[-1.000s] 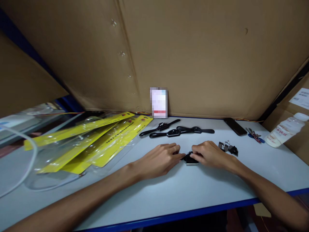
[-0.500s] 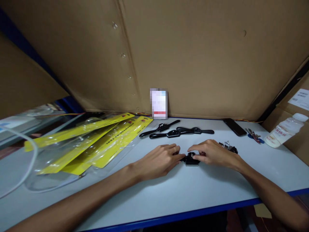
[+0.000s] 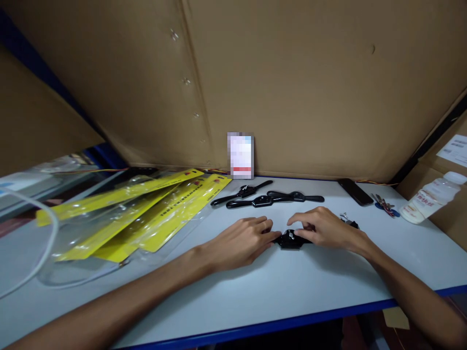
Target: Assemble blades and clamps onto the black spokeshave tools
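Note:
A black spokeshave (image 3: pixel 291 241) lies flat near the middle of the table, its blade edge toward me and a silver wing screw (image 3: pixel 291 235) on its body. My left hand (image 3: pixel 251 238) is closed around its left handle, which the fingers mostly hide. Over its right side hovers my right hand (image 3: pixel 319 227), index finger and thumb apart, with the thumb close to the screw. Whether the thumb touches the screw I cannot tell. Behind my hands, more black spokeshaves lie on the table, among them one in the middle (image 3: pixel 261 201) and one at the right (image 3: pixel 296 196).
Yellow cards in clear plastic sleeves (image 3: pixel 175 214) are spread at the left beside a white cable (image 3: pixel 54 233). Small metal parts (image 3: pixel 343 216) lie behind my right hand. At the right are a black phone (image 3: pixel 354 191), keys (image 3: pixel 385 206) and a plastic bottle (image 3: pixel 432 199).
My right hand has drawn slightly up and right, its finger and thumb coming off the wing screw, which now shows more fully. My left hand keeps its place on the handle.

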{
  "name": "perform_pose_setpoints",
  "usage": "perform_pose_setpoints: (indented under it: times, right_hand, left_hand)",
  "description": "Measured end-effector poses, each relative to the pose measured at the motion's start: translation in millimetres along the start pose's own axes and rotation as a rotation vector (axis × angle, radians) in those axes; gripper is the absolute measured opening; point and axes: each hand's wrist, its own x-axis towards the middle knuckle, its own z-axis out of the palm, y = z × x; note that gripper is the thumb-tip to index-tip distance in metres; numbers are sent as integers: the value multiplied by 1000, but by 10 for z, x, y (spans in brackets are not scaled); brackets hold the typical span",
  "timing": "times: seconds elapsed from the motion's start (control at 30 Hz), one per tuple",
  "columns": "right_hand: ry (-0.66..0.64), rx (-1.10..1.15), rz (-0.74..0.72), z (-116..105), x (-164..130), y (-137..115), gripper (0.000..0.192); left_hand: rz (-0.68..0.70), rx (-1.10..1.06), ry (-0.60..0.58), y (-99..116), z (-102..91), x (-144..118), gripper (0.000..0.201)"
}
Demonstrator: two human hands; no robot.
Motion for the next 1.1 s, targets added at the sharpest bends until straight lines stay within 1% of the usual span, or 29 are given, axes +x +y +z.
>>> perform_pose_setpoints:
  times: [0.03,0.1,0.2,0.33,0.47,0.53,0.6,0.67,0.7,0.77,0.83,1.0,1.1]
  right_hand:
    - [-25,0,-19,-12,-5,7,27]
    - [-69,-17,-38,-20,-9,6,30]
    - [-104,-53,-23,11,-2,-24,22]
    - [-56,-92,10,105,19,-74,5]
    - [-34,-102,12,164,38,-95,30]
    - [-6,-70,11,149,39,-78,36]
    - [28,-28,17,108,32,-46,31]
    - [12,7,11,58,19,-13,17]
    - [-14,18,-1,36,12,-1,17]
    - [-70,27,-30,4,1,9,24]
    - [-95,15,-41,-4,-1,2,24]
    - [-52,-92,12,64,17,-49,12]
    - [-36,-121,12,110,19,-77,8]
  left_hand:
    - [-1,-4,1,1,-3,1,25]
    - [-2,-17,7,3,-10,4,26]
    - [-6,-22,5,5,-17,7,26]
    - [-2,-9,4,6,-13,9,26]
    - [-2,4,1,5,-9,6,25]
    - [-4,3,4,4,-9,5,26]
    - [-2,2,5,4,-10,4,26]
    - [0,4,-4,4,-12,4,25]
    - [-2,6,-12,4,-12,4,25]
    - [-10,10,-24,4,-10,4,24]
    - [-15,11,-30,2,-4,5,24]
    - [-11,13,-24,-1,6,3,24]
    - [-4,5,-11,4,-3,1,24]
